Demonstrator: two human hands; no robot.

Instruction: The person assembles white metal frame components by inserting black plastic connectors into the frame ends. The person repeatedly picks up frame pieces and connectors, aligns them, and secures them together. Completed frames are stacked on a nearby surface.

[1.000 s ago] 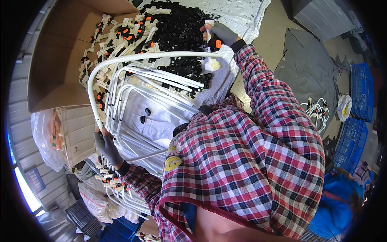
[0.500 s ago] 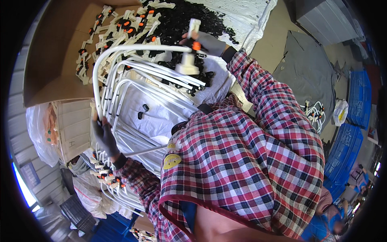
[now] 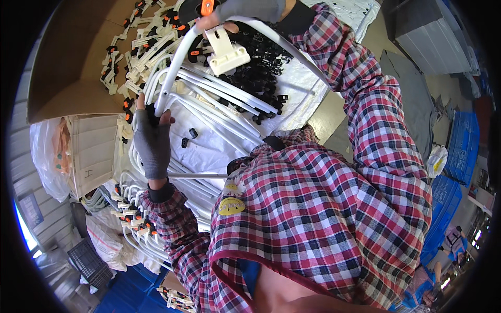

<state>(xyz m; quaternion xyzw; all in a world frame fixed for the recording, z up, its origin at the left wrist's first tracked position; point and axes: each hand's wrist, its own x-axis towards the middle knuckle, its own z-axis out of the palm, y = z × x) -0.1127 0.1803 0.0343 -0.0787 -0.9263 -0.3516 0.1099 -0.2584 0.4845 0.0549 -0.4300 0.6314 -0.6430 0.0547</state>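
Grey fingerless gloves cover both my hands. My left hand (image 3: pixel 152 143) is closed around the lower end of a bent white tube (image 3: pixel 176 65), where something black shows between the fingers. At the tube's upper bend, my right hand (image 3: pixel 242 9) grips a cream plastic clamp (image 3: pixel 225 52) with an orange lever (image 3: pixel 207 7). The clamp hangs beside the tube; the fingers partly hide where they meet. From the bend, the tube's other side runs down right to my right sleeve. Below lie several bent white tubes (image 3: pixel 224 94) in a stack.
A cardboard box (image 3: pixel 68 68) stands at the far left, beside a heap of cream clamps (image 3: pixel 148 44). Small black parts (image 3: pixel 261 62) are piled on a white sheet (image 3: pixel 300 88). Blue crates (image 3: pixel 462 146) stand at the right; people (image 3: pixel 454 245) are at the lower right.
The held tube has swung upright and closer, its bend now higher. My right hand with the clamp has moved up and left; my left hand has risen slightly to the right.
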